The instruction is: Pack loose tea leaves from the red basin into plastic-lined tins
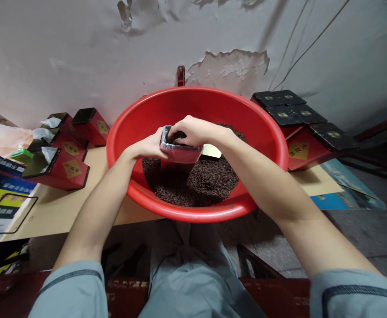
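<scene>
Two bare hands are meeting at one open red tin [182, 155] in the middle of the frame. The left hand [152, 145] is clamping onto the tin's left side near the rim, probably steadying it while the other hand is working at the mouth. The right hand [193, 131] is reaching over from the right, its fingers dipping into the opening beside the clear liner [167, 132]; the fingertips are hiding inside, so I cannot tell whether they are pinching anything.

The tin is tilting above a wide red basin [264, 132], where dark, loose, leaf-like material [213, 183] is covering much of the bottom. Holding it over the basin is presumably letting any spilled bits fall back in. A pale yellow, flat piece [212, 151] is lying on the material, just right of the tin, its far part hiding behind the right hand.

At the left of the frame, several open red tins [70, 170] are leaning on the table [52, 216], some with clear liners poking out, perhaps to keep their mouths easy to reach. At the right, black-lidded tins [301, 150] are sitting packed close together, likely to save room.
</scene>
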`<action>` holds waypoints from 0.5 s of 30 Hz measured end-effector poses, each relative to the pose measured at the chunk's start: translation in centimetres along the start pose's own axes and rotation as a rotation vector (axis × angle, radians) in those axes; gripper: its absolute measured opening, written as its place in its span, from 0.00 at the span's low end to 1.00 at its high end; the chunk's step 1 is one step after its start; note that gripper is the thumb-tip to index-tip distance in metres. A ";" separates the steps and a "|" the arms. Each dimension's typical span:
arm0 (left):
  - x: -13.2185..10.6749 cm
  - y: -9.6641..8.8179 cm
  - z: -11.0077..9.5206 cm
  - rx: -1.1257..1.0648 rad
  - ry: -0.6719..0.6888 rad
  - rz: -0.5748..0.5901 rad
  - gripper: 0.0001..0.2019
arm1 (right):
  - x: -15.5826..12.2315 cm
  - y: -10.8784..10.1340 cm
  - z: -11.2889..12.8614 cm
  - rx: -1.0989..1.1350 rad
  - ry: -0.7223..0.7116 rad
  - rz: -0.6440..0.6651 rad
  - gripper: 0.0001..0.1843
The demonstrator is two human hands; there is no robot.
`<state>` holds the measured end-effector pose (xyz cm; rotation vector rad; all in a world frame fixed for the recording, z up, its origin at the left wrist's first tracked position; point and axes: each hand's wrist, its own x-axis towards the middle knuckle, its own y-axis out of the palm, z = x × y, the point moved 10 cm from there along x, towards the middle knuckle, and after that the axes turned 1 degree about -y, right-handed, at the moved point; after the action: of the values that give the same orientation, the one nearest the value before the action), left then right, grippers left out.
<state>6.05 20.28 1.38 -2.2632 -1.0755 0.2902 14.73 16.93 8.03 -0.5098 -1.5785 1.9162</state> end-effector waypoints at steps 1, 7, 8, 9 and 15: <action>0.0 0.1 0.0 0.014 -0.003 0.005 0.51 | -0.1 0.2 0.1 -0.023 -0.010 -0.010 0.21; -0.1 -0.1 0.4 0.059 -0.025 -0.002 0.54 | 0.2 0.5 -1.1 -0.177 0.096 -0.077 0.15; -0.1 -0.1 0.4 0.063 -0.024 -0.004 0.55 | 0.2 0.4 -1.4 -0.185 0.114 -0.083 0.15; -0.1 -0.1 0.5 0.066 -0.026 -0.004 0.55 | 0.2 0.4 -1.6 -0.188 0.129 -0.084 0.17; -0.4 0.0 0.6 0.059 -0.070 0.010 0.54 | -0.2 0.4 -2.1 -0.160 0.181 -0.068 0.24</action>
<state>5.57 20.24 0.92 -2.2214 -1.0771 0.4029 16.08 18.31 7.16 -0.6677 -1.6162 1.6530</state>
